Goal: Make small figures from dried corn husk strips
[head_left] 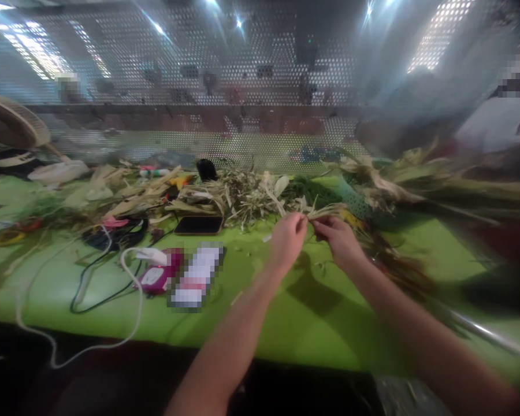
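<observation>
Both my hands are raised a little above a bright green table (312, 312). My left hand (287, 238) is closed in a pinch on a thin strip of dried leaf (316, 212). My right hand (340, 238) is closed on the same strip from the other side. The strip runs back toward a heap of dried leaves and husks (242, 196) spread along the far side of the table.
A dark phone (198, 225) lies flat left of my hands. Nearer lie a pink device (158, 277), a white cable (130, 289) and black cables (108, 237). A green basket (357, 199) sits under long leaves at right. A perforated screen (242, 86) stands behind.
</observation>
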`<state>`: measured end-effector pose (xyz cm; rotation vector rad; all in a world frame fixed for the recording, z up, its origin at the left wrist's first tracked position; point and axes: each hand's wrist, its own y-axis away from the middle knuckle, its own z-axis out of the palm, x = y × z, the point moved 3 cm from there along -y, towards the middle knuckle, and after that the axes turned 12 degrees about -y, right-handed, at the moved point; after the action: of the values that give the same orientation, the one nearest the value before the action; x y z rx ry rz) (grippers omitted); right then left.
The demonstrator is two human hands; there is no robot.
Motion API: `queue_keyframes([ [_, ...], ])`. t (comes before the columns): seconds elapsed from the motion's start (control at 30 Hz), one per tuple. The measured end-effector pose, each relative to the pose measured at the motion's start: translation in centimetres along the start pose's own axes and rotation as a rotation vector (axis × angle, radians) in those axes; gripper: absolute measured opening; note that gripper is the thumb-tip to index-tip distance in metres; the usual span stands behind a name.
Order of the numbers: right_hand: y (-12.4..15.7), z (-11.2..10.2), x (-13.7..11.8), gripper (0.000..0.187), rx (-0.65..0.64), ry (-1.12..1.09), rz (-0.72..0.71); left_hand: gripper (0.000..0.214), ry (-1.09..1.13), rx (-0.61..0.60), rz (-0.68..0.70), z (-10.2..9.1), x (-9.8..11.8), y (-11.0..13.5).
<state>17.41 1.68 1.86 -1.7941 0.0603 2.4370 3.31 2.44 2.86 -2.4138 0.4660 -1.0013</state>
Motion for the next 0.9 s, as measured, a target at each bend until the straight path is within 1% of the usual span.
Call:
queue_keyframes([
  [0.07, 0.1, 0.3, -0.1, 0.022, 0.011, 0.057, -0.037, 0.014, -0.092, 0.038, 0.036, 0.2, 0.1, 0.1],
  [0.13, 0.3, 0.7, -0.2, 0.021, -0.007, 0.097, -0.060, 0.014, -0.164, 0.066, 0.056, 0.4, 0.1, 0.3],
  [0.27, 0.6, 1.1, -0.7, 0.024, -0.032, 0.131, -0.093, 0.018, -0.319, 0.081, 0.091, 0.3, 0.2, 0.6],
  [0.37, 0.7, 1.0, -1.1, 0.030, -0.013, 0.136, -0.099, 0.023, -0.456, 0.089, 0.188, 0.2, 0.5, 0.9],
  [0.47, 0.7, 0.6, -1.3, 0.035, 0.012, 0.130, -0.132, 0.028, -0.521, 0.088, 0.300, 0.5, 1.0, 1.3],
  [0.57, 0.6, -0.1, -1.6, 0.039, 0.047, 0.105, -0.162, 0.033, -0.466, 0.044, 0.334, 1.0, 1.6, 1.4],
  [0.63, 0.3, -0.7, -1.9, 0.040, 0.067, 0.117, -0.152, 0.035, -0.351, -0.013, 0.324, 1.2, 1.8, 1.3],
  [0.7, 0.1, -1.2, -2.3, 0.040, 0.076, 0.165, -0.133, 0.036, -0.195, -0.076, 0.271, 1.2, 1.7, 1.0],
  [0.77, -0.1, -1.6, -2.8, 0.037, 0.072, 0.221, -0.104, 0.032, -0.065, -0.133, 0.190, 1.0, 1.2, 0.5],
  [0.83, -0.1, -1.8, -3.3, 0.034, 0.051, 0.256, -0.073, 0.023, -0.002, -0.175, 0.126, 0.4, 0.7, 0.0],
  [0.9, -0.1, -1.9, -3.5, 0.031, 0.019, 0.275, -0.046, 0.014, 0.057, -0.187, 0.057, -0.4, 0.1, -0.3],
])
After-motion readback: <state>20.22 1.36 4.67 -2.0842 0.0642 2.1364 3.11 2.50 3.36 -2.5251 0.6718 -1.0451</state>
